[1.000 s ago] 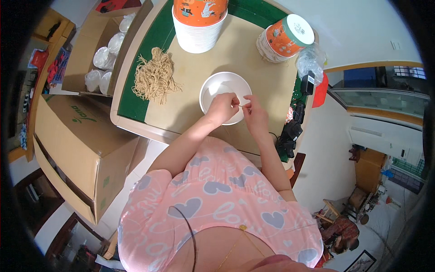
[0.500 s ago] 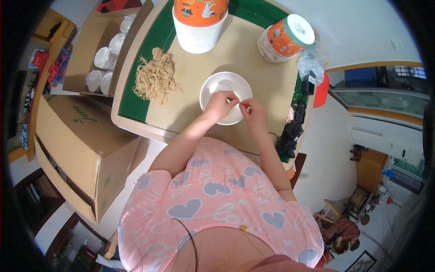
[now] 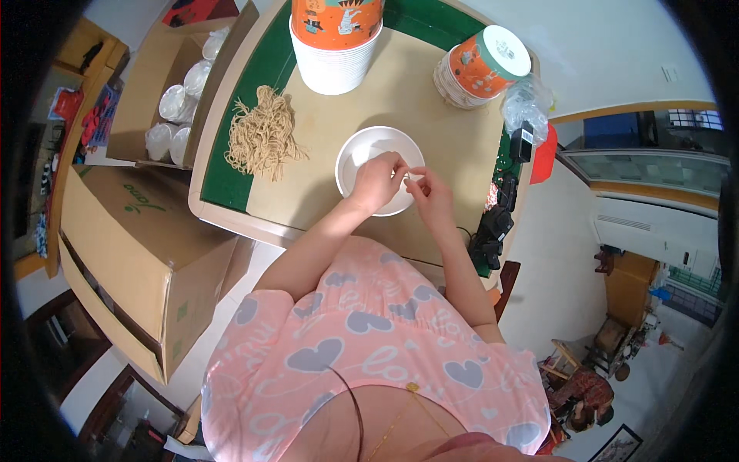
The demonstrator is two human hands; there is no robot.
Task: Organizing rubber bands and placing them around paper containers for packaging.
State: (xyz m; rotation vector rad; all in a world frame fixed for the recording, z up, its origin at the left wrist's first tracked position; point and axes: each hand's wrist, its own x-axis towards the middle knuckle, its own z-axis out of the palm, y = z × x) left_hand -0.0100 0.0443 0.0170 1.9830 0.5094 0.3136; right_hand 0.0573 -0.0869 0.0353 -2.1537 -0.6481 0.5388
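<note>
A white round paper bucket (image 3: 348,158) stands on the tan board close in front of me, its inside facing up. Over its near right rim my left hand (image 3: 376,183) is closed, thumb and fingers pinched together. Beside it, my right hand (image 3: 431,198) pinches too, its fingertips almost meeting those of the left. Whatever small thing sits between the fingertips is too little to name. To the left lies a loose heap of beige cords (image 3: 263,137). A tall stack of white and orange paper buckets (image 3: 336,65) rises beyond the bucket.
An upside-down orange bucket stack (image 3: 479,68) stands at the far right, near a clear plastic bag (image 3: 526,108) and black devices (image 3: 496,227) along the table edge. On the left are an open carton (image 3: 146,96) of wrapped white items and a large cardboard box (image 3: 146,231).
The fingertips have shifted slightly against each other, with the right fingers now raised more and overlapping the left. The bucket looks to be in much the same place.
</note>
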